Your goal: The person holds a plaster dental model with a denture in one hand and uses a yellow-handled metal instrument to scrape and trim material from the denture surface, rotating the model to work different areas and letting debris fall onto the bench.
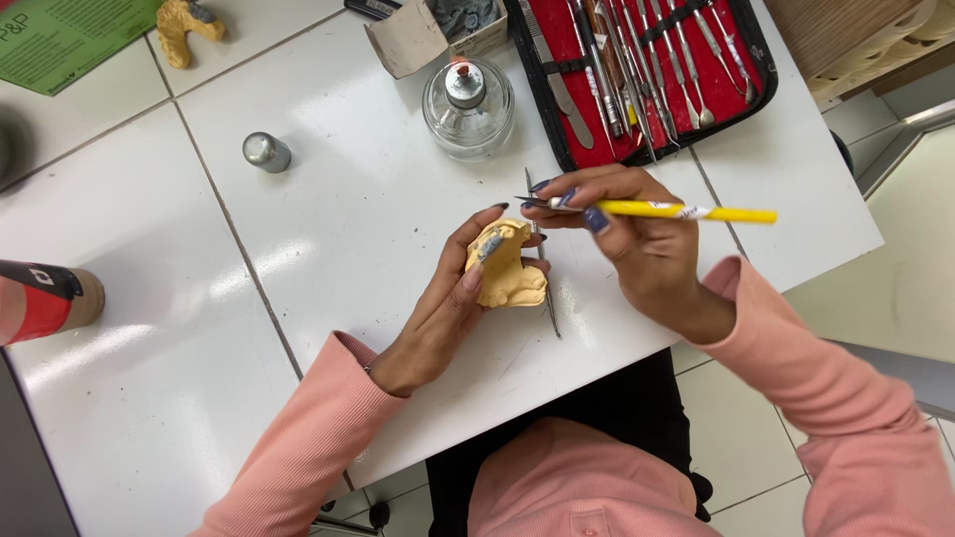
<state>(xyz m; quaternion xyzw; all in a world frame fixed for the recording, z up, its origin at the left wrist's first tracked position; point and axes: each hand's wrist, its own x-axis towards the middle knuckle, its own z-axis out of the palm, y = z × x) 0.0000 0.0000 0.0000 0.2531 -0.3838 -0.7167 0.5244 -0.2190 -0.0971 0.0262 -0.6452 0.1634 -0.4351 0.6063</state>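
The left hand [448, 303] cups a yellow plaster cast [509, 270] just above the white table [328, 229], its fingers curled around the near side and the thumb pressed on a grey patch on top. The right hand [637, 244] pinches a yellow-handled tool [686, 211] between thumb and fingers, with the working end pointing at the top of the cast, close to the left thumb.

The main risk I see is the tip slipping off the cast and catching that thumb, since both sit on the same small area. Too much pressure could also chip the plaster, which looks brittle at its thin edges.

1 thin metal tool [545, 278] lies on the table right beneath the cast; if the cast is set down on it, it could rock or roll away. The glass burner [469, 107] stands just beyond the hands, so a wide sweep of the right sleeve could tip it. The open red case of tools [645, 72] sits near the table's far corner, and a nudge may push it off.
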